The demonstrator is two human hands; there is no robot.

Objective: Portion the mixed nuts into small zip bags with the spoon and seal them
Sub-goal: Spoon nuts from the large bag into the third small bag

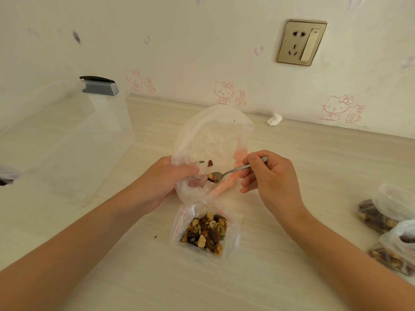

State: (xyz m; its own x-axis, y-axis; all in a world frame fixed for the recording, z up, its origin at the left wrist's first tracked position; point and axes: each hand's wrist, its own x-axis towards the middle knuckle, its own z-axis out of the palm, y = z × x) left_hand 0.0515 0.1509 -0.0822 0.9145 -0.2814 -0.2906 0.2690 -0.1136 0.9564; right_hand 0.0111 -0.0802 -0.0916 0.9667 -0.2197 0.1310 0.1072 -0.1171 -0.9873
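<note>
Nuts [212, 176] lie heaped in the bowl of a metal spoon [233, 170]. The right hand [271, 176] pinches the spoon by its handle, thumb on top and fingers [247, 175] curled underneath. The bowl sits at the mouth of a large, thin plastic bag [213, 135] that slumps upright on the desk [292, 254]. The left hand [161, 182] grips the bag's near left edge, with its fingers closed round a bunch of the plastic and the thumb laid across the front. Two loose pieces cling to the inside of the bag just above the spoon.

Just in front of the large bag, touching its lower edge, lies a small zip bag [232, 240] with a red strip. Its mouth is open and points toward the large bag, and it holds a pile of mixed nuts [205, 232]. More filled bags [381, 214] lie at the right edge of the desk, well apart from the hands.

On the left stands a clear plastic box [74, 135] with a grey clip [98, 87] on its rim. A crumpled tissue [274, 119] rests on the desk against the wall, and above it is a wall socket [301, 42].
</note>
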